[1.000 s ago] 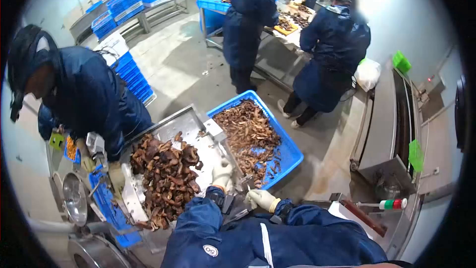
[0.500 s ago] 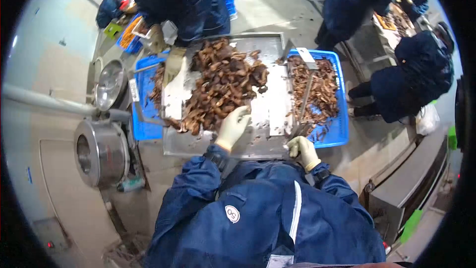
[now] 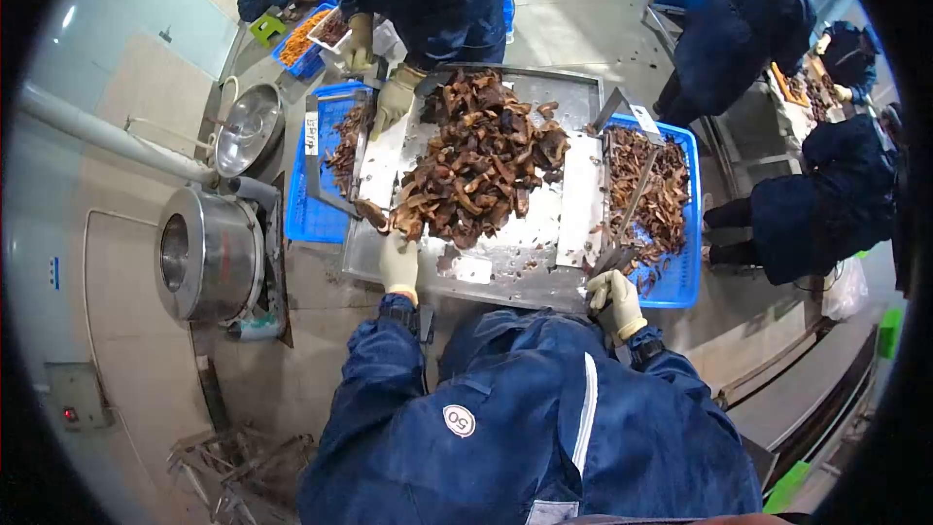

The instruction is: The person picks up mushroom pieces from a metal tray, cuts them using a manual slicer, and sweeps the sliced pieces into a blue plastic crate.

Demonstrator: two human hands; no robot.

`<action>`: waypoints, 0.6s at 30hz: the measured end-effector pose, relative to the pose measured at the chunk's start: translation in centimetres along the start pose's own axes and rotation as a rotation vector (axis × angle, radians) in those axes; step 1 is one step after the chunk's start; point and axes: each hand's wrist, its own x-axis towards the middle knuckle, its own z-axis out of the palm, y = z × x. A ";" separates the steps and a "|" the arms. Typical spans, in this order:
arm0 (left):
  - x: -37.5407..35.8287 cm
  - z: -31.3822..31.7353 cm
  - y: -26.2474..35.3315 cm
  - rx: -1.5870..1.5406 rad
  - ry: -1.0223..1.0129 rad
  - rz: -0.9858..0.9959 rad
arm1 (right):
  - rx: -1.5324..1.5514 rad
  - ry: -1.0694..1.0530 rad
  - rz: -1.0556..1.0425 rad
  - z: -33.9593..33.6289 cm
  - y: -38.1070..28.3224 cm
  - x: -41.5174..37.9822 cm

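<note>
My gloved left hand (image 3: pixel 398 267) is at the front-left edge of a metal tray table (image 3: pixel 520 277). Its fingertips close on a brown piece (image 3: pixel 408 222), which looks like mushroom, at the near corner of a large pile of such pieces (image 3: pixel 476 160). My gloved right hand (image 3: pixel 617 301) is curled at the table's front-right corner, around the lower end of a lever-like cutting blade (image 3: pixel 612 260); the handle itself is mostly hidden by the fingers. Beyond the blade, a blue crate (image 3: pixel 685 272) holds many thin brown slices (image 3: pixel 646 190).
Across the table stands a co-worker, whose gloved hand (image 3: pixel 394 100) is beside the pile. Another blue crate (image 3: pixel 316 224) is on the left, near a steel drum machine (image 3: pixel 209 253) and a metal basin (image 3: pixel 248 131). Other people (image 3: pixel 826 199) work at the right.
My left hand has moved left from the pile's near right side to the piece at its left corner. My right hand stays at the blade's lower end. The view has shifted.
</note>
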 end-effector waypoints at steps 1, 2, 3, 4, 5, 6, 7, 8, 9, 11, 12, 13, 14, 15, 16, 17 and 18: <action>0.2 1.1 1.4 0.045 0.058 -0.023 | -0.020 -0.010 -0.014 0.4 -1.2 -0.5; 0.7 1.8 2.0 0.075 0.022 -0.075 | -0.007 0.000 -0.008 0.3 -0.8 -0.3; 1.3 2.7 1.5 0.030 -0.031 -0.139 | 0.009 0.015 -0.003 0.0 -0.2 -0.1; 1.7 3.4 0.5 0.031 -0.017 -0.138 | 0.024 0.029 0.053 -0.1 0.0 -0.1; 2.1 4.2 -0.6 0.030 -0.008 -0.128 | -0.004 0.007 -0.047 -0.3 0.1 0.0; 2.3 5.0 -1.6 -0.039 0.036 -0.063 | -0.144 -0.006 -0.134 -0.4 0.2 -0.2; 0.2 1.9 4.7 -0.075 0.015 0.015 | -0.077 -0.011 -0.064 -0.1 -0.8 -0.6; 0.3 1.9 4.1 -0.042 0.022 0.043 | -0.010 -0.011 0.005 0.1 -1.9 -0.9; 0.5 2.3 2.8 -0.012 0.083 0.104 | 0.078 0.025 -0.010 -0.1 -0.5 -0.3; 0.9 1.8 0.4 -0.126 0.067 0.002 | 0.098 0.065 0.021 0.5 -2.0 -1.2; 1.8 2.1 -2.1 -0.087 0.121 0.153 | 0.049 0.078 -0.019 0.3 -1.9 -1.1; 1.4 1.0 -0.6 -0.089 0.107 0.235 | -0.003 0.086 -0.056 0.2 -1.3 -0.9; 1.3 0.7 1.3 -0.088 0.053 0.226 | 0.050 0.087 -0.067 0.1 0.1 -0.4; 0.2 0.1 4.2 -0.092 -0.011 0.289 | 0.061 0.094 -0.070 0.2 0.0 -0.5; -0.9 -0.5 7.0 -0.099 -0.076 0.351 | 0.081 0.109 -0.064 0.3 -0.1 -0.7; -2.0 -0.1 11.3 -0.112 -0.153 0.488 | 0.100 0.118 -0.056 0.5 -0.2 -0.6; -2.0 0.9 13.3 -0.083 -0.231 0.590 | 0.084 0.116 -0.075 0.5 0.0 -0.5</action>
